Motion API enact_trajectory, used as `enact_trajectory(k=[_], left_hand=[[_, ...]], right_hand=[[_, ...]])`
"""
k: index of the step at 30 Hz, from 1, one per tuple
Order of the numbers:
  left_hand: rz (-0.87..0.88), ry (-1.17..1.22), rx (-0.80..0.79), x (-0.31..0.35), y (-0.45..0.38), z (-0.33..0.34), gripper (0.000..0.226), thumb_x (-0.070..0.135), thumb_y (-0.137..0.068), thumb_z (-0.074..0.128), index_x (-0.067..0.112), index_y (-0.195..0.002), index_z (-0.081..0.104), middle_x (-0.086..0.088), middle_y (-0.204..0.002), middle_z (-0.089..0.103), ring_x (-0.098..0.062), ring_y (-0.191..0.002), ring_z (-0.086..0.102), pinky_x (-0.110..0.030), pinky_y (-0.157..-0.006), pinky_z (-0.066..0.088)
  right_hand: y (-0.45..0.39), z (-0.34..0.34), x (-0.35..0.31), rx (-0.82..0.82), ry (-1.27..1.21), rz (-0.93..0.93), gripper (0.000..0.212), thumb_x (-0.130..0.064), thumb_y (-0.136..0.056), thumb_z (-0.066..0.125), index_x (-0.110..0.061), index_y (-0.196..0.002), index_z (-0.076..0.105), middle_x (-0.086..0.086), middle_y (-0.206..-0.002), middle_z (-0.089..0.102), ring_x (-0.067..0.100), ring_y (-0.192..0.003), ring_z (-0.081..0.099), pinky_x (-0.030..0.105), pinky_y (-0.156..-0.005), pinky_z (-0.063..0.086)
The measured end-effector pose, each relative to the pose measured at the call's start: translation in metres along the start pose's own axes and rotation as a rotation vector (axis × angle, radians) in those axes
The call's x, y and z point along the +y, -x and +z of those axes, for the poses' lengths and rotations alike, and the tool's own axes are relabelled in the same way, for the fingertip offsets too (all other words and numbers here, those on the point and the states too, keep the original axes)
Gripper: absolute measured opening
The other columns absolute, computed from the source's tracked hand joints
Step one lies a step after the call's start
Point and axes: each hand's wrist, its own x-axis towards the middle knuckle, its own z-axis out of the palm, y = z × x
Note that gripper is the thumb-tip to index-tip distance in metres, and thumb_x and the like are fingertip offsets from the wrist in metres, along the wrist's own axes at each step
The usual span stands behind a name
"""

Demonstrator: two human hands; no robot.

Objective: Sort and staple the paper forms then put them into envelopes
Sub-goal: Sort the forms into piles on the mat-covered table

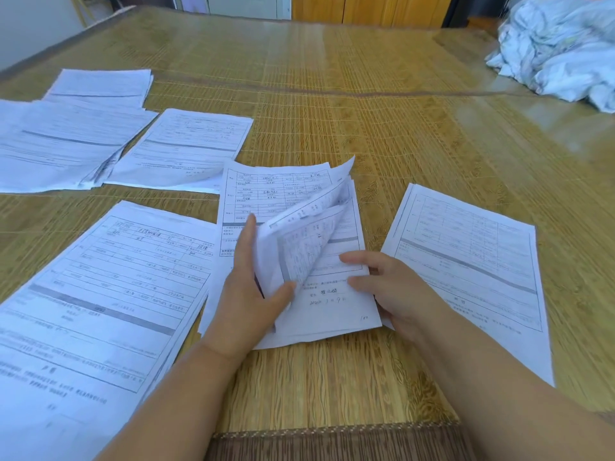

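A stack of printed paper forms (332,304) lies in front of me on the bamboo mat. My left hand (246,294) has several sheets (299,241) of it bent up and back, pinched between thumb and fingers. My right hand (396,287) grips the stack's right edge, fingers lying flat on the exposed sheet. Another pile of forms (109,294) lies at the near left and a single form (472,267) at the right. No stapler or envelope is in view.
More piles of forms lie at the far left (63,144), behind them (103,83) and at centre left (186,148). A crumpled white cloth (559,48) sits at the far right. The mat's woven border (332,440) runs along the near edge.
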Motion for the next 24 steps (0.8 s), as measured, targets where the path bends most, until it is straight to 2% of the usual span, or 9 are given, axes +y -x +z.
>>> enact_trajectory(k=[2,5,8,10,14,17,19,21,24], left_hand=[[0.01,0.009,0.006,0.002,0.0,0.003,0.103,-0.004,-0.081,0.069,0.033,-0.15,0.002,0.037,-0.134,0.017,0.043,-0.088,0.032,0.008,-0.063,0.034],[-0.078,0.096,0.128,0.0,-0.004,0.003,0.099,0.0,-0.084,0.066,0.038,-0.151,0.004,0.03,-0.139,0.021,0.036,-0.081,0.042,0.004,-0.048,0.036],[-0.123,0.208,0.22,-0.005,-0.01,-0.002,0.094,0.006,-0.084,0.068,0.041,-0.151,0.011,0.03,-0.137,0.03,0.019,-0.105,0.046,0.008,-0.066,0.032],[-0.087,0.223,0.228,-0.003,-0.013,-0.006,0.094,0.005,-0.084,0.067,0.041,-0.151,0.013,0.032,-0.136,0.033,0.031,-0.101,0.04,0.009,-0.071,0.03],[0.009,0.117,0.218,0.007,-0.014,-0.007,0.094,-0.002,-0.084,0.064,0.037,-0.151,0.012,0.037,-0.132,0.029,0.041,-0.089,0.035,0.009,-0.069,0.029],[0.206,-0.134,0.086,0.009,-0.009,-0.001,0.096,-0.001,-0.083,0.063,0.056,-0.14,0.01,0.033,-0.114,0.053,0.012,-0.086,0.052,-0.004,-0.069,0.037],[0.345,-0.345,-0.133,0.007,-0.003,0.005,0.093,0.006,-0.081,0.056,0.065,-0.138,0.012,0.015,-0.103,0.063,-0.006,-0.086,0.055,-0.017,-0.073,0.047],[0.515,-0.552,-0.227,0.001,-0.001,0.008,0.081,0.018,-0.076,0.046,0.055,-0.142,0.017,0.009,-0.109,0.064,-0.011,-0.092,0.058,-0.03,-0.076,0.053],[0.559,-0.609,-0.244,-0.005,-0.002,0.009,0.087,0.016,-0.071,0.055,0.041,-0.146,0.02,0.006,-0.105,0.065,-0.017,-0.091,0.06,-0.029,-0.07,0.055]], right_hand=[[0.001,0.002,0.0,0.034,0.029,-0.042,0.037,0.001,-0.091,0.054,-0.032,-0.105,0.065,-0.006,-0.112,0.068,0.016,-0.099,0.067,0.043,-0.088,0.057],[0.001,0.001,0.002,0.06,0.052,-0.103,0.038,0.001,-0.091,0.052,-0.03,-0.111,0.061,-0.006,-0.115,0.067,0.014,-0.103,0.065,0.042,-0.092,0.055],[0.001,-0.004,-0.002,0.196,0.316,-0.25,0.028,-0.013,-0.091,0.06,-0.03,-0.113,0.06,-0.009,-0.111,0.06,0.007,-0.097,0.06,0.03,-0.085,0.052],[0.004,-0.01,-0.013,0.325,0.413,-0.386,0.021,-0.019,-0.091,0.061,-0.029,-0.11,0.062,-0.014,-0.108,0.057,0.004,-0.09,0.059,0.019,-0.073,0.045],[0.007,-0.022,-0.029,0.12,0.166,-0.24,0.015,-0.013,-0.094,0.057,-0.019,-0.102,0.068,0.001,-0.095,0.071,0.012,-0.076,0.068,0.025,-0.067,0.056],[0.01,-0.028,-0.024,0.124,0.409,-0.283,0.01,-0.016,-0.091,0.062,-0.021,-0.09,0.071,-0.004,-0.083,0.072,0.005,-0.065,0.066,0.025,-0.066,0.054],[0.014,-0.029,-0.021,0.142,0.424,-0.317,0.012,-0.021,-0.091,0.062,-0.019,-0.085,0.072,-0.005,-0.081,0.072,0.006,-0.063,0.067,0.026,-0.067,0.054],[0.015,-0.03,-0.02,0.091,0.294,-0.225,0.022,-0.029,-0.095,0.058,-0.013,-0.088,0.072,0.0,-0.08,0.074,0.011,-0.066,0.07,0.026,-0.063,0.056],[0.013,-0.03,-0.017,0.0,0.24,-0.07,0.023,-0.032,-0.094,0.06,-0.01,-0.098,0.067,0.005,-0.082,0.076,0.015,-0.072,0.073,0.026,-0.062,0.055]])
